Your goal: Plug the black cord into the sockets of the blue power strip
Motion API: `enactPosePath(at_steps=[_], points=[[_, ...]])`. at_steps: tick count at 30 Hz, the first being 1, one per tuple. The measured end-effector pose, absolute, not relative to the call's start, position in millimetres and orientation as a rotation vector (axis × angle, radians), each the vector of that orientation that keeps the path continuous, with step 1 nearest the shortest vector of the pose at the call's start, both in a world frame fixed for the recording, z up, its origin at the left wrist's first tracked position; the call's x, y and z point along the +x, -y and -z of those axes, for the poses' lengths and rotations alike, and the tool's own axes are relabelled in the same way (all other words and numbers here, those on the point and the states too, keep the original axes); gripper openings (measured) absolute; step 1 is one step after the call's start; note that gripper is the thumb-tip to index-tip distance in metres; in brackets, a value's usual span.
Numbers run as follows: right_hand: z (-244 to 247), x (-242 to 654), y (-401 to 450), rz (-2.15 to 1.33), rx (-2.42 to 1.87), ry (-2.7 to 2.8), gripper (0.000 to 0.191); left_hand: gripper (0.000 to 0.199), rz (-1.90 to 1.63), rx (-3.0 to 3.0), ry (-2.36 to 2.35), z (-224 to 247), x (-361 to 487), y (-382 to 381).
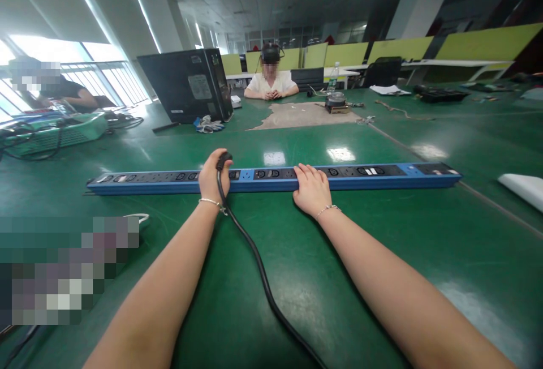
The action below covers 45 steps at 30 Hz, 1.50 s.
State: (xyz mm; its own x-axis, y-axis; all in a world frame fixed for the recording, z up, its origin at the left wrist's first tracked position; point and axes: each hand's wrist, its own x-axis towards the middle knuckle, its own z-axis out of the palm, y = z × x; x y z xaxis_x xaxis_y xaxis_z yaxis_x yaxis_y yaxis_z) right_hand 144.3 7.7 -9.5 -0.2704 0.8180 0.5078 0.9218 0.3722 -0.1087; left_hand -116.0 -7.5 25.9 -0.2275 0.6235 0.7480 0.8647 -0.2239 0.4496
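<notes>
A long blue power strip [271, 185] with black socket panels lies crosswise on the green tabletop. My left hand [213, 179] is closed round the black plug [224, 159] of a power cord, just over the strip left of its middle. From the plug the black cord [258, 261] runs down over the table toward me. My right hand [313, 189] grips the strip right of its middle, with fingers over the top and the thumb at the near side. Both hands hide some of the sockets.
Behind the strip stand a black computer case [190, 86] and crumpled gloves [208, 124]. A green basket [63, 134] with cables is at left. Across the table sits a person [271, 80]; another [63, 91] is at far left. A pixelated patch covers the lower left.
</notes>
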Motion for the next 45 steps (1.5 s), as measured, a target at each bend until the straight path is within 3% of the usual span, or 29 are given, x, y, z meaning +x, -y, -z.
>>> enactPosePath(at_steps=[10,26,35,41,45], points=[[10.3,145.4,-9.3,0.286,-1.501,2.155,0.061,0.036,1.282,-1.788,2.074,-12.8,-210.2,20.4],[9.9,145.8,-9.1,0.298,-1.495,2.162,0.06,0.036,1.055,-1.962,1.842,-0.4,-210.1,13.3],[8.3,148.2,-10.0,0.294,-1.499,2.192,0.059,0.033,0.93,-1.882,2.064,-10.0,-194.5,20.5],[8.8,147.8,-9.8,0.322,-1.496,2.184,0.06,0.03,1.155,-1.826,2.136,-9.3,-191.6,20.6],[8.7,146.6,-9.5,0.327,-1.502,2.181,0.06,0.032,1.627,-1.583,1.955,-20.5,-184.2,20.9]])
